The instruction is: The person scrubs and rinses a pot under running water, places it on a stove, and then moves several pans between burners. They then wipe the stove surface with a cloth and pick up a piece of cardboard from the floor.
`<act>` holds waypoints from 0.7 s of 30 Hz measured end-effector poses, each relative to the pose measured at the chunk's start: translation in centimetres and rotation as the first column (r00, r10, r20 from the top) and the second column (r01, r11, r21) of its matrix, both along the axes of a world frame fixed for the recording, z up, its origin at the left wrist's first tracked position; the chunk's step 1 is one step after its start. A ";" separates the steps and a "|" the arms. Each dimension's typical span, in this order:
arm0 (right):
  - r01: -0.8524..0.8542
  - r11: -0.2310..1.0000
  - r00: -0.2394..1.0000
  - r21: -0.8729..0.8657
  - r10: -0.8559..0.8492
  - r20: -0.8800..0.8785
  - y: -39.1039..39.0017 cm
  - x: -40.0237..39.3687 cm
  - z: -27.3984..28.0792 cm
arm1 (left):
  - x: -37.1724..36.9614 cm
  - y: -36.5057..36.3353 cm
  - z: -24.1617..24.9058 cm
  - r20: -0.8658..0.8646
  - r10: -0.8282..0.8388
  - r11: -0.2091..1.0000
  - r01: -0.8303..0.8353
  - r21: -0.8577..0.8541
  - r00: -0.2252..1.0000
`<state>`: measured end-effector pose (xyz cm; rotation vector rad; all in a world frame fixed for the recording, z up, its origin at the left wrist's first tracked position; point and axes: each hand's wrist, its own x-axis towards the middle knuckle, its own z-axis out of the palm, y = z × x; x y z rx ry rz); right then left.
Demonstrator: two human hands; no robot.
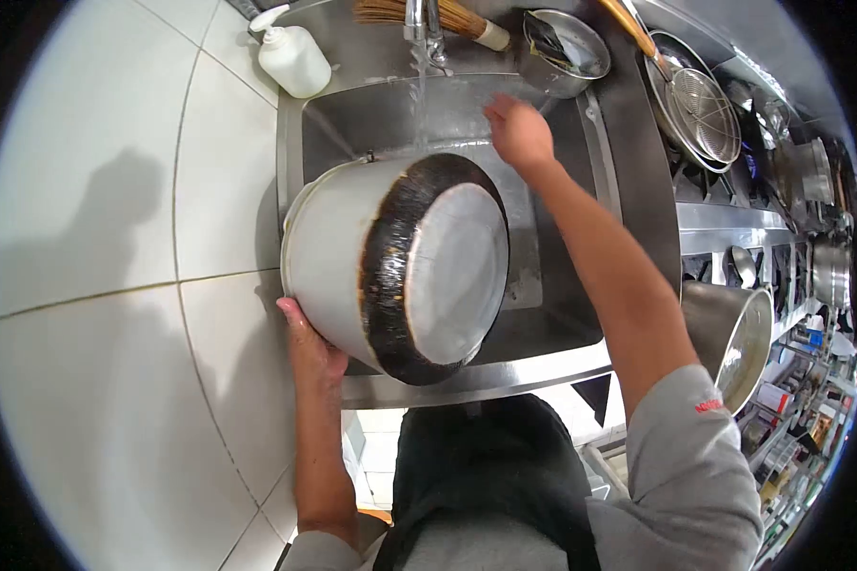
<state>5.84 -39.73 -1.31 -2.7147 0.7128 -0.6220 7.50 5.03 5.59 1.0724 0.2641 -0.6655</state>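
The single head view looked from the wearer's head, forward and steeply down over the sink (533,314). The dark apron (486,476) and grey sleeves entered at the bottom edge, nearest the lens; the tap (424,29) lay at top centre. Tiled wall (76,219) filled the left, and shelving (800,447) receded at lower right. A round, dark border enclosed the wide, curved field. No second view existed to share any part.

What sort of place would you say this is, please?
Probably a commercial kitchen: a deep steel sink with a large scorched pot held over it, a stove with burners at the right, and mesh strainers.
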 end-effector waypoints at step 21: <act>0.091 0.724 0.987 0.684 0.026 -0.158 28.6 -43.7 16.4 | -5.9 -2.0 4.9 -0.340 -0.194 0.969 0.127 -0.210 0.920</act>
